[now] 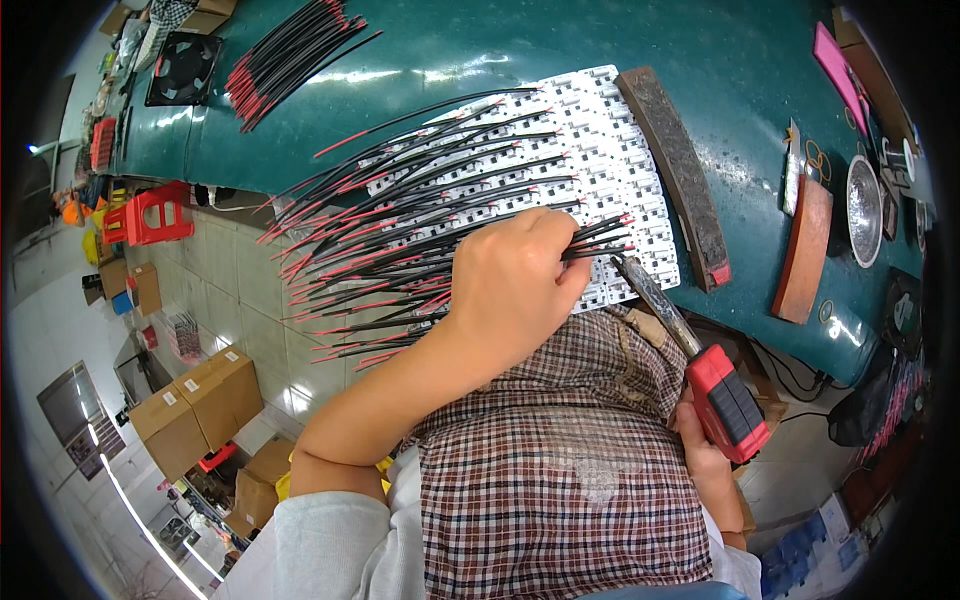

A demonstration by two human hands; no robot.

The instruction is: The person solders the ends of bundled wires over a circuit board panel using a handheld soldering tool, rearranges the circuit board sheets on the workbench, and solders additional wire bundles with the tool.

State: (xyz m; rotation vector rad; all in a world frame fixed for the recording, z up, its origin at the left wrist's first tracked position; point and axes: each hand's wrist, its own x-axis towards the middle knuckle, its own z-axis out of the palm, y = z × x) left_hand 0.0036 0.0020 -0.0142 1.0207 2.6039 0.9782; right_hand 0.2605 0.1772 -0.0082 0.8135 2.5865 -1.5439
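A white panel of many small circuit boards [625, 150] lies at the table's near edge, with rows of black wires with red ends [440, 180] fanning out to the left across it. My left hand [515, 275] is closed over the panel, pinching a small bunch of black wires [602, 232] whose red tips point right. From the lower right, my right hand [700, 440] grips a soldering iron [728, 400] with a red and black handle. Its tip rests close to the wire ends, by the panel's near right part; whether it touches is unclear. My left hand hides part of the wires.
A dark heavy bar [675, 170] borders the panel's right side on the green table [520, 40]. Further right are a reddish-brown block [803, 250] and a metal bowl [864, 210]. A wire bundle [290, 65] and black fan [185, 68] lie far left. Cardboard boxes [195, 410] stand left.
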